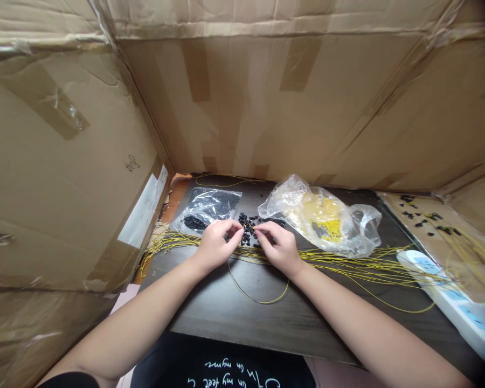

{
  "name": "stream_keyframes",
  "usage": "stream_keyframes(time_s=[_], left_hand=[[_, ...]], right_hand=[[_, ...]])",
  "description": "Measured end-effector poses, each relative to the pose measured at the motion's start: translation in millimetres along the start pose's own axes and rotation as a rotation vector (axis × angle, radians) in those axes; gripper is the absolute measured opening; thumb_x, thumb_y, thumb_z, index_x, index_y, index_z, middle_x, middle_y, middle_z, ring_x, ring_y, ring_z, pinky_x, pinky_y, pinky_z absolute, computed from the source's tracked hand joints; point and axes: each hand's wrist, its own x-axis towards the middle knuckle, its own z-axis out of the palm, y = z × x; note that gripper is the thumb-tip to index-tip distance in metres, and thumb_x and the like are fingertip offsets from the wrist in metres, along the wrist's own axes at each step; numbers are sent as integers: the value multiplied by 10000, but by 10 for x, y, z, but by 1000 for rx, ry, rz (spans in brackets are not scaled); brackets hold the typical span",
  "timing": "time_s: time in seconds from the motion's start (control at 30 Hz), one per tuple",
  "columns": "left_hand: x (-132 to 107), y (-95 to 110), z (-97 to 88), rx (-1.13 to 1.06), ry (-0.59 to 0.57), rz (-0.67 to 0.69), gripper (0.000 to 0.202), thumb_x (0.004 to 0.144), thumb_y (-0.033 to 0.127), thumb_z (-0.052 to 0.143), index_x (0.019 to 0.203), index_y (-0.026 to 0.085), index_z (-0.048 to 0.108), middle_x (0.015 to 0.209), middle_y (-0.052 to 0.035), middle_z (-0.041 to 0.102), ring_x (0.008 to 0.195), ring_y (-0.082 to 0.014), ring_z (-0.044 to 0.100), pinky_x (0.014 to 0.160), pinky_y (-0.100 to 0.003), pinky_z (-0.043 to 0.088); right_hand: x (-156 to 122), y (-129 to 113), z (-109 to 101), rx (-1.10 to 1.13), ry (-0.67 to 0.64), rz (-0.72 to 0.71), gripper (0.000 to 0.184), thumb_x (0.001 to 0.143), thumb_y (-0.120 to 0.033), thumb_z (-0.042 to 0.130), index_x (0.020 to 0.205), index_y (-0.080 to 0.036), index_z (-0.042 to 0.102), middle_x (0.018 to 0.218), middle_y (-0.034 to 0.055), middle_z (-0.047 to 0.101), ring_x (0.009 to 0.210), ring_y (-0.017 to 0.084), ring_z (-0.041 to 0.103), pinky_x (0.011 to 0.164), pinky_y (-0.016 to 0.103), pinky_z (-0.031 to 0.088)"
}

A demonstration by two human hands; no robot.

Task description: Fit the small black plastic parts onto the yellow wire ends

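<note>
Over the dark table, my left hand (220, 242) and my right hand (278, 245) face each other with a small gap between them. Thumb and forefinger of each are pinched on a thin yellow wire (249, 227); whether a small part sits at its end is too fine to tell. A loop of yellow wire (258, 302) droops onto the table below them. Beneath the fingertips lies a pile of small black pieces (248, 237). A bundle of long yellow wires (347, 262) runs sideways under both hands.
A clear bag of black pieces (212, 205) lies at the back left. Right of centre is a crumpled plastic bag (285, 202) with yellow bits (329, 229). A white power strip (448, 296) and cardboard with black pieces (418, 223) are at right. Cardboard walls (242, 108) enclose the table.
</note>
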Motion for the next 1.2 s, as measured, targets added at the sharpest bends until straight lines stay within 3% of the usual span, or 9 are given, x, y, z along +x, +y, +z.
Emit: stream_keyframes(time_s=[0.2, 0.3, 0.43, 0.53, 0.63, 0.93, 1.2], left_hand=[[1, -8, 10, -52, 4, -31, 94, 934, 256, 606, 874, 208, 660, 790, 12, 699, 737, -140, 636, 762, -289, 472], [-8, -9, 9, -49, 18, -18, 89, 928, 251, 621, 996, 206, 656, 866, 2, 713, 760, -140, 649, 786, -295, 483], [-26, 6, -1, 99, 34, 141, 238, 939, 272, 633, 1167, 206, 629, 1017, -39, 727, 887, -175, 673, 883, -351, 461], [-31, 14, 7, 190, 24, 261, 144, 965, 277, 607, 1084, 213, 659, 1017, -33, 746, 943, -189, 681, 897, -367, 441], [-27, 14, 26, 215, 24, 303, 93, 981, 249, 584, 998, 213, 668, 950, -9, 760, 871, -167, 688, 881, -365, 434], [-25, 34, 64, 189, 34, 269, 107, 969, 225, 584, 897, 195, 657, 863, -1, 748, 803, -161, 673, 853, -365, 431], [-23, 34, 62, 94, 67, 135, 98, 941, 229, 608, 854, 204, 645, 781, 6, 700, 751, -158, 623, 795, -335, 435]], right_hand=[[19, -6, 7, 37, -27, -20, 135, 992, -198, 540, 1011, -203, 673, 876, 55, 697, 792, 164, 653, 742, 307, 539], [19, 8, 4, 37, -18, -24, 139, 992, -170, 531, 1007, -201, 666, 877, 51, 686, 798, 158, 646, 750, 302, 532], [12, 22, -2, 34, -45, -64, 171, 992, -147, 519, 1064, -203, 663, 908, 59, 683, 827, 164, 647, 751, 303, 535], [10, 25, 5, 36, -46, -127, 198, 984, -127, 523, 1103, -205, 661, 916, 64, 688, 828, 169, 647, 742, 303, 538], [11, 23, 14, 41, -31, -155, 216, 973, -111, 541, 1121, -207, 665, 915, 64, 689, 821, 170, 645, 733, 303, 540], [29, -23, 30, 36, -28, -158, 208, 959, -104, 566, 1114, -199, 667, 897, 63, 676, 799, 167, 637, 711, 304, 534], [24, -13, 6, -39, -34, -136, 160, 950, -158, 615, 1095, -190, 674, 910, 67, 679, 771, 162, 648, 686, 294, 535]])
